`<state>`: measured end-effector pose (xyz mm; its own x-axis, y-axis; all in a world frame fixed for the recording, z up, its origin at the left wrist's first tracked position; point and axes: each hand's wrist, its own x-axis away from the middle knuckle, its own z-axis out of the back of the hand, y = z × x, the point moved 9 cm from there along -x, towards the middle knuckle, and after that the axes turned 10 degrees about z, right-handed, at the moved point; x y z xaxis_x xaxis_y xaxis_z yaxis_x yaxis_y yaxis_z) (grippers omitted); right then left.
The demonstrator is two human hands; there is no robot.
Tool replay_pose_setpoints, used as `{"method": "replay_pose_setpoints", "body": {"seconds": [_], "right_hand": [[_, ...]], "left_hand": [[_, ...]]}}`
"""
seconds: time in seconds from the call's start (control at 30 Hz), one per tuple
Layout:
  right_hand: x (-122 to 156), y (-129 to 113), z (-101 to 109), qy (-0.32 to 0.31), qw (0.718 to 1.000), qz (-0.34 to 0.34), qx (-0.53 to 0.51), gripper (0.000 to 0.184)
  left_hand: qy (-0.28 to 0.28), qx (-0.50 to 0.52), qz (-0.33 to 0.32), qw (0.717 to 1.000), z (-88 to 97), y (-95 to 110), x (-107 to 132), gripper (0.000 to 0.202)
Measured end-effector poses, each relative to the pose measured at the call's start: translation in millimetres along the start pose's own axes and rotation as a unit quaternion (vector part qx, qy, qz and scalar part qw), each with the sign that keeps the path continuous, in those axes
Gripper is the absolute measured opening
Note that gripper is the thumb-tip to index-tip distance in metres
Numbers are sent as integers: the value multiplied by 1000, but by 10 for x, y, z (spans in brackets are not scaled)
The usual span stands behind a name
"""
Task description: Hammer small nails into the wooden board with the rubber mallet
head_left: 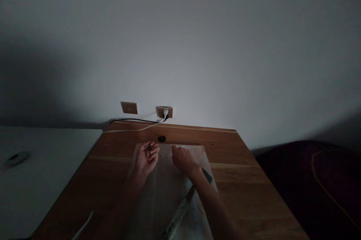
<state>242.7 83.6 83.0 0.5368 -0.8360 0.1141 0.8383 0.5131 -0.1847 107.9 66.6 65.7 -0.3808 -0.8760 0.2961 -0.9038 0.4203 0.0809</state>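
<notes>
Fingers of the left hand [146,158] are half curled with the palm partly turned up, leaving a gap between thumb and fingertips; those of the right hand [182,159] are bent in narrow, back of the hand uppermost, and whether they hold anything small cannot be told. Clock positions are taken from the middle of the pale board [163,181], twelve towards the wall [197,63]. The left hand stands at eleven and the right at one, apart from each other, over the far part of the board; contact with it cannot be confirmed. The board lies flat on the wooden table [245,187]. A long tool [180,212] of unclear type runs slantwise from six towards two, passing under the right forearm; its dark end [207,176] shows beyond the arm. At twelve, beyond the board, are a round hole [161,139] in the table and, on the wall, a socket plate [170,111] with a white plug [165,113] fitted. A black cable [132,119] and a white cable [138,130] run from there towards ten. A second plate [129,107] is mounted at eleven. A white surface [47,180] adjoins at nine; a dark cloth [293,180] lies at three.
</notes>
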Motion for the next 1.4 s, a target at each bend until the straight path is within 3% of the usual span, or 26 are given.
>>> {"method": "replay_pose_setpoints", "body": {"seconds": [0.1,0.23,0.33,0.4,0.47,0.6,0.73,1.0,1.13,1.27,1.4], "right_hand": [[-28,127,0,59,984,-9,-169,18],[-94,209,-44,124,921,-13,-370,30],[-148,213,-60,161,878,-25,-451,39],[-177,204,-63,176,868,-35,-463,49],[-192,189,-75,175,879,-48,-441,51],[-170,112,-120,134,936,-70,-319,46],[-140,-49,-151,66,977,-71,-190,31],[-182,-281,-177,-50,998,6,-32,24],[-172,-285,-149,-50,997,27,-43,25],[-195,-239,-21,2,993,16,-121,13],[-145,-252,205,89,953,17,-291,25]], "left_hand": [[-30,16,-44,998,-65,88,75,20],[-45,35,-71,996,-104,94,161,18],[-25,26,-71,997,-93,14,186,18],[-11,18,-78,997,-94,-27,209,18],[0,14,-82,997,-100,-75,242,20],[27,26,-43,998,-66,-290,311,28],[66,47,-16,997,99,-498,363,31],[169,-34,-58,983,586,-414,393,24],[178,-31,-49,982,654,-417,424,28],[188,19,-52,981,719,-434,461,29],[179,-37,-83,980,819,-380,434,32]]}}
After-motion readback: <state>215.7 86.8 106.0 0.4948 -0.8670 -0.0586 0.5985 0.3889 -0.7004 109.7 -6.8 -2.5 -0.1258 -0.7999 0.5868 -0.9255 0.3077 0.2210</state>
